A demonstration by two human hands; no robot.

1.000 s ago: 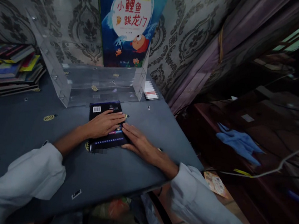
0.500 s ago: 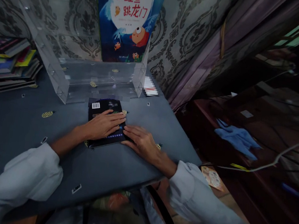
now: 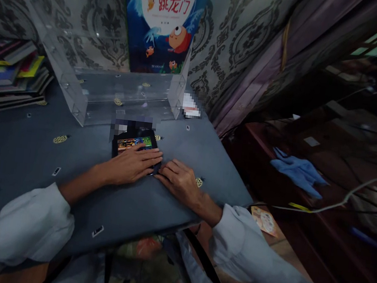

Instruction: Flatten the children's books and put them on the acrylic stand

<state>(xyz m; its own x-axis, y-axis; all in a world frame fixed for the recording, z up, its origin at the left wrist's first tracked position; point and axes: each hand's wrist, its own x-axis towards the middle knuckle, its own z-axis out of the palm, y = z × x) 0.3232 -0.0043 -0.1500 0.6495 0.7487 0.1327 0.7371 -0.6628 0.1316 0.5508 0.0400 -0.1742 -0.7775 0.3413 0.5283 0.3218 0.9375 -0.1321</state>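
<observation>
A dark book (image 3: 120, 142) lies on the table, with a strip of colourful pictures on its upward face; a blurred patch covers its far edge. My left hand (image 3: 136, 165) rests flat across the near part of it, fingers stretched to the right, hiding the book's near edge. At the book's right edge, my right hand (image 3: 180, 179) has its fingers bent and drawn together against the near right corner. Just beyond the book stands a clear acrylic stand (image 3: 124, 104), holding an upright blue picture book (image 3: 161, 47) with orange fish.
A stack of books (image 3: 8, 75) sits at the table's far left. Patterned cloth covers the table (image 3: 85, 148). A pixelated white item (image 3: 191, 108) lies right of the stand. Beyond the table's right edge are a blue cloth (image 3: 297, 172), cables and an orange booklet (image 3: 265, 220).
My left hand has slid toward me over the book, uncovering the colourful pictures and covering the lower lettering. The right hand's fingers have curled in more at the book's edge.
</observation>
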